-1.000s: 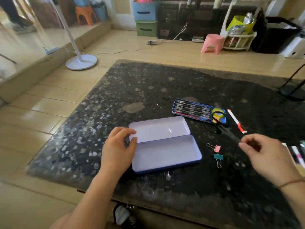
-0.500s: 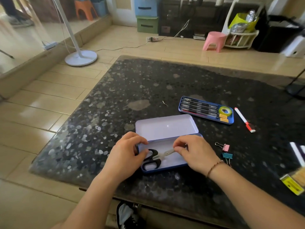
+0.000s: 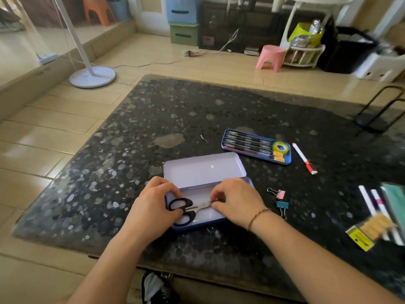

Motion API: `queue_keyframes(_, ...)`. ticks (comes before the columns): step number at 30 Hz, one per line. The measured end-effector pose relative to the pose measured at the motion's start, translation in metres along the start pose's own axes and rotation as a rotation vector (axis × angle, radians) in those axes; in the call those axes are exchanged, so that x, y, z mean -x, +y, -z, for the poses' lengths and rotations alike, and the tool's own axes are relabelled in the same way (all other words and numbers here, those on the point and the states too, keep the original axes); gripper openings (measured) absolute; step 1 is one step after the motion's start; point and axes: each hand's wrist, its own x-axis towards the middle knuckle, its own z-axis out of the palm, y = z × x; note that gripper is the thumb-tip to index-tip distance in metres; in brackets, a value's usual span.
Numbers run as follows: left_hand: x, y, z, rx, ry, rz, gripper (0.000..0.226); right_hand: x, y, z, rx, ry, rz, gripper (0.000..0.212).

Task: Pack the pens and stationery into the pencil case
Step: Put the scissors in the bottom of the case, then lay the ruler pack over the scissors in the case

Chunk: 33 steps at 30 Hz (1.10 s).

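An open blue tin pencil case (image 3: 203, 170) lies near the table's front edge, lid flat behind the tray. Black-handled scissors (image 3: 184, 208) lie inside the tray. My left hand (image 3: 153, 205) holds the scissor handles at the case's left end. My right hand (image 3: 237, 201) pinches the blades and covers the tray's right part. A blue insert tray (image 3: 255, 147) with several pens, a yellow tape roll (image 3: 281, 147) and small yellow pieces sits behind to the right. A white and red marker (image 3: 304, 158) lies beside it. Pink (image 3: 277, 193) and teal (image 3: 282, 206) binder clips lie right of the case.
The dark speckled table (image 3: 153, 119) ends close to me. At the right edge lie blurred pens (image 3: 372, 200), a yellow pack (image 3: 363, 235) and a teal item (image 3: 394, 200). A fan stand (image 3: 92, 76), a pink stool (image 3: 271, 58) and storage boxes stand on the floor beyond.
One second ago my right hand held the scissors by the blades right of the case. It brought them into the tray, and my left hand moved onto the handles. Since half a second ago, little changed.
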Motion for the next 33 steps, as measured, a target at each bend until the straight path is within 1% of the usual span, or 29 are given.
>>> queue_keyframes(3, -0.003, 0.002, 0.001, -0.023, -0.006, 0.012, 0.028, -0.002, -0.001, -0.003, -0.001, 0.009, 0.036, 0.01)
queue_keyframes(6, -0.005, 0.006, 0.004, -0.071, -0.009, 0.037, 0.023, 0.002, -0.001, -0.003, -0.011, 0.063, 0.08, 0.011)
queue_keyframes(8, -0.007, 0.013, 0.004, -0.09, 0.059, 0.043, 0.019, 0.012, 0.002, 0.001, -0.053, 0.162, 0.165, 0.011)
queue_keyframes(11, -0.011, 0.032, -0.002, -0.066, 0.199, 0.02, 0.016, 0.04, 0.012, 0.014, -0.137, 0.38, 0.277, 0.008)
queue_keyframes(13, -0.014, 0.051, -0.013, -0.053, 0.246, -0.05, 0.016, 0.064, 0.027, 0.024, -0.152, 0.48, 0.302, 0.011)
queue_keyframes(15, -0.018, 0.071, -0.032, -0.04, 0.233, -0.165, 0.018, 0.086, 0.05, 0.034, -0.144, 0.519, 0.268, 0.017)
queue_keyframes(17, -0.019, 0.09, -0.056, -0.073, 0.159, -0.296, 0.02, 0.104, 0.078, 0.043, -0.128, 0.532, 0.161, 0.018)
queue_keyframes(20, -0.018, 0.117, -0.095, -0.2, 0.009, -0.51, 0.03, 0.119, 0.118, 0.057, -0.103, 0.526, -0.102, 0.009)
queue_keyframes(23, -0.02, 0.146, -0.124, -0.351, -0.087, -0.646, 0.041, 0.122, 0.159, 0.071, -0.133, 0.459, -0.376, 0.024)
queue_keyframes(25, -0.031, 0.169, -0.137, -0.356, -0.15, -0.656, 0.043, 0.126, 0.182, 0.08, -0.108, 0.48, -0.501, 0.026)
queue_keyframes(26, -0.037, 0.181, -0.143, -0.328, -0.181, -0.642, 0.043, 0.13, 0.192, 0.085, -0.086, 0.524, -0.552, 0.025)
queue_keyframes(27, -0.044, 0.193, -0.15, -0.297, -0.206, -0.634, 0.043, 0.134, 0.2, 0.09, -0.067, 0.567, -0.605, 0.024)
queue_keyframes(29, -0.055, 0.217, -0.165, -0.284, -0.254, -0.657, 0.041, 0.145, 0.217, 0.102, -0.041, 0.59, -0.732, 0.02)
queue_keyframes(31, -0.061, 0.239, -0.181, -0.308, -0.31, -0.696, 0.041, 0.157, 0.242, 0.108, 0.0, 0.537, -0.88, 0.022)
queue_keyframes(33, -0.063, 0.255, -0.196, -0.33, -0.35, -0.723, 0.042, 0.167, 0.263, 0.11, 0.021, 0.409, -1.029, 0.033)
